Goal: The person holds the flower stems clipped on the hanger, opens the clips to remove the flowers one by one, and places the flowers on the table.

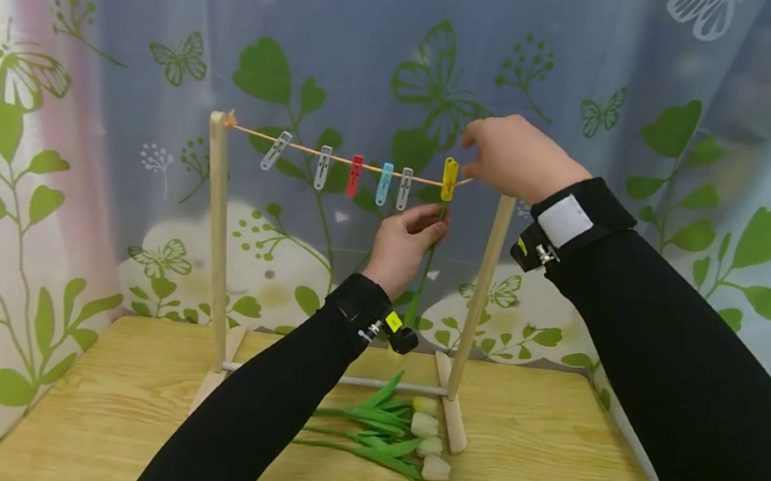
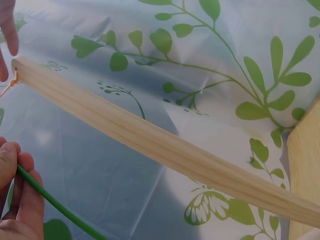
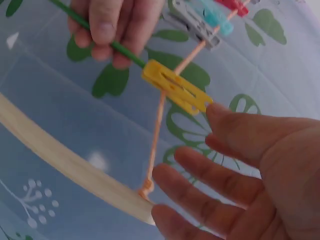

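A wooden rack (image 1: 217, 205) carries an orange string (image 1: 338, 157) with several coloured clips. The yellow clip (image 1: 449, 179) hangs at the string's right end and bites the top of a green flower stem (image 1: 423, 272). My left hand (image 1: 434, 223) pinches that stem just below the clip; the stem (image 2: 55, 205) runs between its fingers. The stem's lower end is hidden behind my left wrist. My right hand (image 1: 477, 141) hovers at the clip's top with its fingers spread (image 3: 225, 165). Its thumb tip is at the end of the yellow clip (image 3: 175, 92).
Several white tulips (image 1: 400, 436) with green leaves lie on the wooden table (image 1: 546, 468) by the rack's right foot. The rack's right post (image 2: 160, 145) stands close to both hands. A curtain printed with leaves and butterflies hangs behind.
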A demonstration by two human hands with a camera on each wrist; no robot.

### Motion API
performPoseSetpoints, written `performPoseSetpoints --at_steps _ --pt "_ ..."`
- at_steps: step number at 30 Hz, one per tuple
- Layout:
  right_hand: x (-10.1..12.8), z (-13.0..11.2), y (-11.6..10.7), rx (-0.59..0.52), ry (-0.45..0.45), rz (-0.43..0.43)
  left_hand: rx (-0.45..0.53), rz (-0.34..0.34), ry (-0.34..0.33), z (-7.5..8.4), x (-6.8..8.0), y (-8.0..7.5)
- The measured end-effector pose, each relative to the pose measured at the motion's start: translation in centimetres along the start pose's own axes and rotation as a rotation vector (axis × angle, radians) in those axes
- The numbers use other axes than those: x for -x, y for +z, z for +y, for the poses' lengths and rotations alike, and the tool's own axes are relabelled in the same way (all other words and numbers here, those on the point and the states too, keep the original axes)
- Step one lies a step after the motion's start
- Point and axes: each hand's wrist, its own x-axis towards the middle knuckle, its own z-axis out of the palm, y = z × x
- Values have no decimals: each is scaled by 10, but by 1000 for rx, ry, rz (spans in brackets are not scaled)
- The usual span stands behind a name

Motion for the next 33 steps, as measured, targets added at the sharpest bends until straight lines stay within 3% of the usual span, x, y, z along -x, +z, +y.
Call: performPoseSetpoints --at_steps 6,14,20,33 --pt "-15 -3 -13 21 -38 -91 20 -4 6 -2 2 -3" --pt "-28 -2 -8 46 -13 -157 -31 19 -16 -6 7 -1" --pt "-27 3 -4 40 -21 -162 -54 14 -13 -6 10 1" --pt "-36 1 -5 40 -65 -143 -6 0 5 -1 5 1"
